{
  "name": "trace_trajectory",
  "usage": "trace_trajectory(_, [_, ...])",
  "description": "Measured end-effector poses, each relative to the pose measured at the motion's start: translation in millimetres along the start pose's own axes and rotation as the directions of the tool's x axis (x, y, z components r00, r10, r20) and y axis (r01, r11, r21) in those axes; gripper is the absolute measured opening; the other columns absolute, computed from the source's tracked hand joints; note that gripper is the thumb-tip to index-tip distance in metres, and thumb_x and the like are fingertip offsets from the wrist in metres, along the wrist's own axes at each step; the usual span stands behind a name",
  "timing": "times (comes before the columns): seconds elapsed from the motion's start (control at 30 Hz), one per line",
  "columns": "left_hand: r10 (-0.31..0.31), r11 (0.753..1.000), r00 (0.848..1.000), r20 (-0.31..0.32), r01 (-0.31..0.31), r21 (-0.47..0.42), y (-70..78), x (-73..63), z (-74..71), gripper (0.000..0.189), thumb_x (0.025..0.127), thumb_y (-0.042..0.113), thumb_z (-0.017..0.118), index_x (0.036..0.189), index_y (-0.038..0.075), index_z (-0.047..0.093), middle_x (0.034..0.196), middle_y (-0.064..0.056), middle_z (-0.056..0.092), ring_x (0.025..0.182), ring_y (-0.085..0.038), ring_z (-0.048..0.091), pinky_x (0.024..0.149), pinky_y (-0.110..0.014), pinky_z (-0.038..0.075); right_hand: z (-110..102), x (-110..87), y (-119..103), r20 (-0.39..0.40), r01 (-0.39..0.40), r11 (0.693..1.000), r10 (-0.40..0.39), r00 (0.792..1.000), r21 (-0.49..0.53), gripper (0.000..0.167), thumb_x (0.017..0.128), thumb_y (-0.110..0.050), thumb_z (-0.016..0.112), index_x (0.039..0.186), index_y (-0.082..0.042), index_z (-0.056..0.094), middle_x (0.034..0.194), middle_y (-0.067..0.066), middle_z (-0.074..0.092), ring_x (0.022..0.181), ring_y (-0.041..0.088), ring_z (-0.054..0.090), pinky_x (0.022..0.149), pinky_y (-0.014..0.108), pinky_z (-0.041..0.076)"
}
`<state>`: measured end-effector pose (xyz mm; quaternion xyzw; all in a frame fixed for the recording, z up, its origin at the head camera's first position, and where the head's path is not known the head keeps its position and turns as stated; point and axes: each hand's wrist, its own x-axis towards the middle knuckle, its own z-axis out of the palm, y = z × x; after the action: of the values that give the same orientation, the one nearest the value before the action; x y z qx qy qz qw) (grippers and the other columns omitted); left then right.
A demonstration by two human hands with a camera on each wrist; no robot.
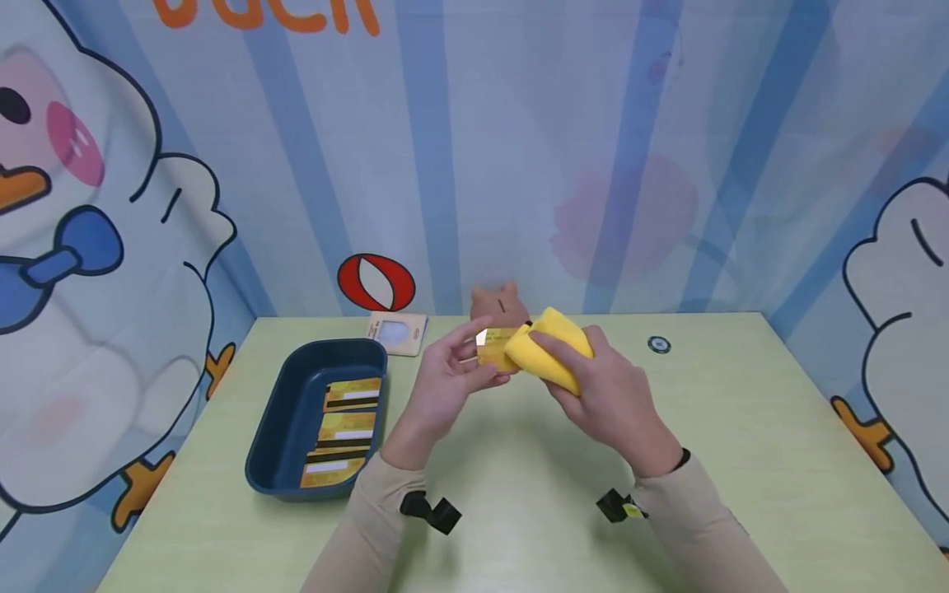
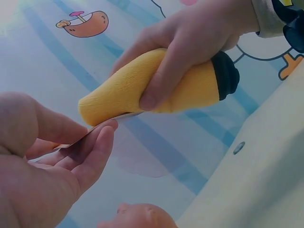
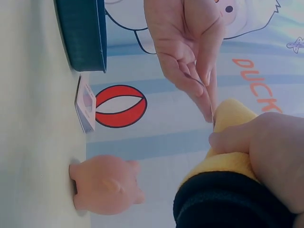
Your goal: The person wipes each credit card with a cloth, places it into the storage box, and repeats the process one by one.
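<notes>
My left hand (image 1: pixel 443 372) pinches a gold card (image 1: pixel 493 343) by its left end, between thumb and fingers, above the table. My right hand (image 1: pixel 610 397) grips a bunched yellow cloth (image 1: pixel 552 350), which lies against the right part of the card and hides it. From the left wrist view, the yellow cloth (image 2: pixel 137 85) has a dark end (image 2: pixel 225 76), and the bent card shows edge-on below it. The right thumb (image 3: pixel 225 140) presses close to the card's edge in the right wrist view.
To the left stands a dark blue tray (image 1: pixel 278 436) with several gold cards (image 1: pixel 347 430) in it. A pink piggy bank (image 1: pixel 498 305) and a pale flat box (image 1: pixel 398 333) are at the table's back edge. A small round disc (image 1: pixel 659 344) lies at the right.
</notes>
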<state>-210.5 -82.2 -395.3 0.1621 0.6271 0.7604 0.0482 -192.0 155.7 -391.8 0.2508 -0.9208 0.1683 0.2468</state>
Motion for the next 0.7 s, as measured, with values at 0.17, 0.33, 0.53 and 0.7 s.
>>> trace_trajectory(0.17, [-0.011,1.0,1.0,-0.01,0.011,0.004,3.2,0.5,-2.8,0.063,0.1,-0.01,0.061,0.158,0.003,0.042,0.138,-0.027,0.063,0.115,-0.037,0.073,0.089,-0.038,0.063,-1,0.4,3,0.001,-0.005,1.0,0.005,1.0,0.0,0.06,0.092,-0.028,0.083,0.146,-0.029,0.059,0.112,0.021,0.056,0.068,0.024,0.056,0.05,0.04,0.055])
trace_trajectory(0.33, [-0.021,1.0,1.0,-0.008,0.021,-0.014,4.3,1.0,-6.0,0.063,0.1,-0.011,0.06,0.159,0.001,0.04,0.141,-0.032,0.059,0.117,-0.041,0.071,0.088,-0.037,0.063,-1,0.8,6,-0.006,-0.02,1.0,0.02,1.0,-0.004,0.058,0.093,-0.027,0.082,0.146,-0.029,0.06,0.112,0.021,0.056,0.068,0.024,0.056,0.049,0.04,0.054])
trace_trajectory(0.53, [-0.039,0.998,0.999,-0.019,0.038,-0.056,4.6,0.5,-9.1,0.061,0.101,-0.011,0.06,0.157,0.004,0.044,0.143,-0.035,0.057,0.12,-0.049,0.066,0.088,-0.037,0.063,0,0.8,12,-0.021,-0.033,0.999,0.033,0.999,-0.016,0.059,0.092,-0.026,0.083,0.146,-0.03,0.06,0.113,0.022,0.056,0.068,0.025,0.056,0.049,0.04,0.053])
trace_trajectory(0.7, [-0.05,0.997,0.998,-0.034,0.048,-0.058,5.1,0.7,-9.7,0.059,0.1,-0.01,0.061,0.155,0.006,0.047,0.142,-0.033,0.059,0.118,-0.048,0.068,0.088,-0.037,0.063,-2,1.3,14,-0.017,-0.051,0.998,0.051,0.999,-0.021,0.059,0.091,-0.026,0.083,0.146,-0.03,0.06,0.118,0.023,0.057,0.07,0.027,0.058,0.049,0.042,0.053])
